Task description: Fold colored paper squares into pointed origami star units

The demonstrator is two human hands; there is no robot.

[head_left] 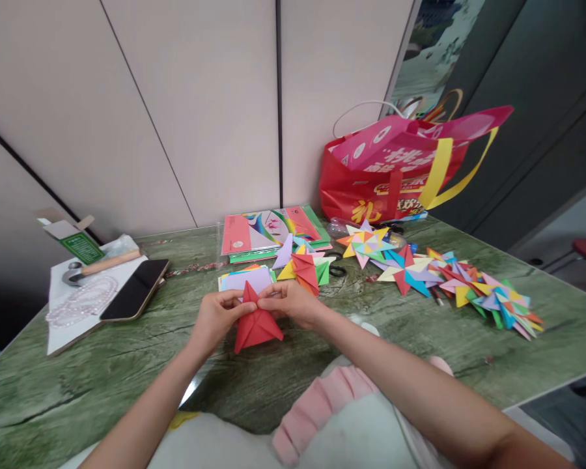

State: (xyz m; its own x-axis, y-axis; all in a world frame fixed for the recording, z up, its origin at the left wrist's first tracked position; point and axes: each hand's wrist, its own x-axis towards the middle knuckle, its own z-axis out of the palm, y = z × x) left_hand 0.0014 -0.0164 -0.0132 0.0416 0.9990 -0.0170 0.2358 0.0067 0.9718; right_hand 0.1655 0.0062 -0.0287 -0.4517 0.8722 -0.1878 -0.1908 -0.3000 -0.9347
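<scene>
Between both hands is a red folded paper point(258, 327), held upright near the table's front, with a pointed top and a wider, creased lower part. My left hand point(219, 314) pinches its left side, thumb on the front. From the right, my right hand point(289, 301) pinches it close to the point; some fingertips are hidden behind the paper. Just beyond lie a stack of coloured paper squares point(247, 279) and several folded paper pieces point(306, 270) in red, green, yellow and purple. Scissors point(338, 269) with black handles lie beside these pieces, partly covered.
Several multicoloured paper stars point(403, 267) stretch along the right. Paper packs point(268, 233) lie at the back, near a red gift bag point(390, 176). On the left, a phone point(135, 290), hammer point(102, 264) and beads point(83, 301) rest on a white board point(61, 339) beside a green box point(75, 241).
</scene>
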